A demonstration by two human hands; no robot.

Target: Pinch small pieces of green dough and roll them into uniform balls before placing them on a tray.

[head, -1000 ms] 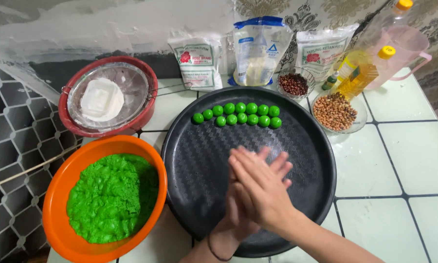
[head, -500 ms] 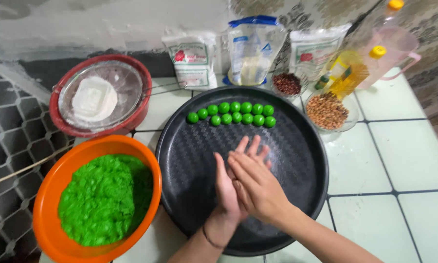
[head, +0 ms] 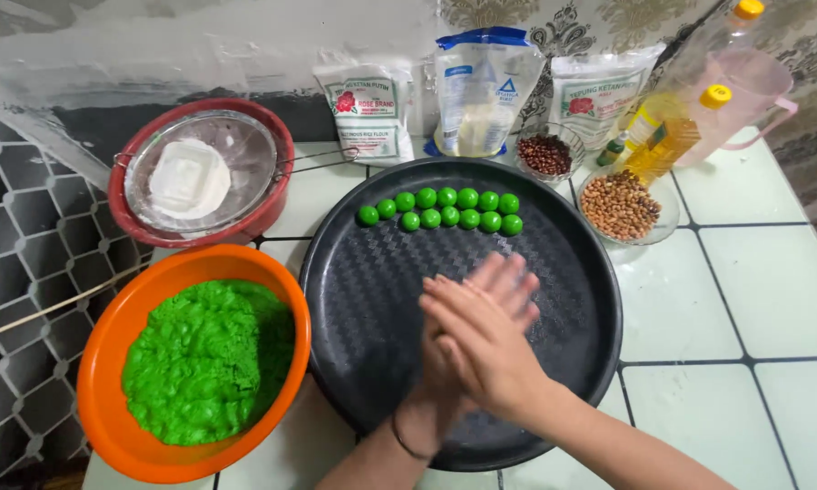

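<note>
Hands: the right hand (head: pixel 481 340) is lying flat over the left hand (head: pixel 467 313), palms pressing together above the tray; whatever sits between them is hidden, so I cannot tell what they are pinching.
Tray: the round black tray (head: pixel 372 299) is resting on the white tiled counter (head: pixel 753 299), right under the hands.
Green balls: two short rows of small green balls (head: pixel 445 210) are sitting at the tray's far edge, well apart from the hands.
Dough: the orange bowl (head: pixel 109 363) with green dough (head: pixel 204 358) is standing just left of the tray.
Behind: a red bowl with a sieve (head: pixel 200 172), flour bags (head: pixel 481 91), two glass bowls of beans and peanuts (head: pixel 619 204), oil bottles (head: pixel 667 136).
</note>
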